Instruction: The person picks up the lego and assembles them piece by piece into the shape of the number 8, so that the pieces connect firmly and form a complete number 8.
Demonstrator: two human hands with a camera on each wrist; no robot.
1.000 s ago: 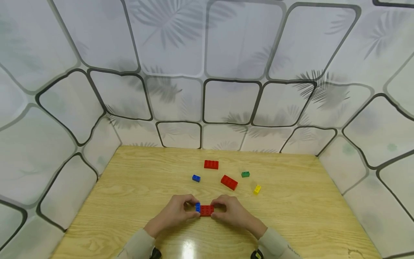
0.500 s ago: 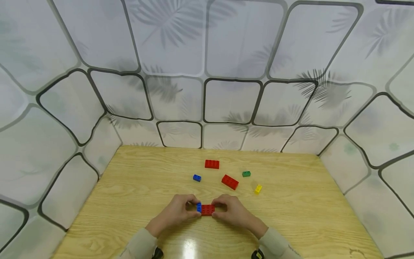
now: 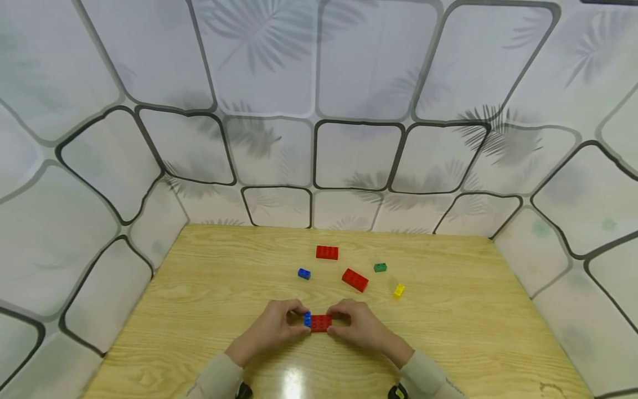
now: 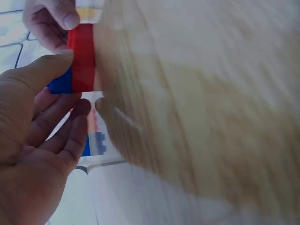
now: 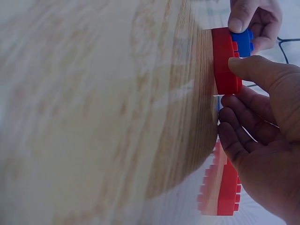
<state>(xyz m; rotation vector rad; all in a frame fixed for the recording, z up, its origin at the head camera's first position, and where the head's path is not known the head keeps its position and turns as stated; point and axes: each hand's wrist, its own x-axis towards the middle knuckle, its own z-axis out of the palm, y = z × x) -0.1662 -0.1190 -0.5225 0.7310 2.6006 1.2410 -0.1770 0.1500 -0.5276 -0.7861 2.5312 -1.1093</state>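
A red building brick (image 3: 321, 323) lies on the table near its front, with a small blue brick (image 3: 307, 320) on top at its left end. My left hand (image 3: 271, 327) pinches the blue brick and that end between thumb and fingers. On the opposite end, my right hand (image 3: 360, 327) pinches the red brick the same way. The right wrist view shows the blue brick (image 5: 241, 42) seated on the studs of the red brick (image 5: 226, 65), one edge flush with its end. In the left wrist view my thumb lies against both bricks.
Beyond the hands lie a loose blue brick (image 3: 304, 274), a red brick (image 3: 327, 252) and another, angled red brick (image 3: 355, 280). A green brick (image 3: 380, 267) and a yellow brick (image 3: 399, 291) sit to the right. A patterned curtain (image 3: 356, 155) encloses the wooden table (image 3: 209, 282).
Both hands keep their hold on the joined bricks. The whole scene shifts very slightly to the right in the head view; the loose bricks stay put on the table.
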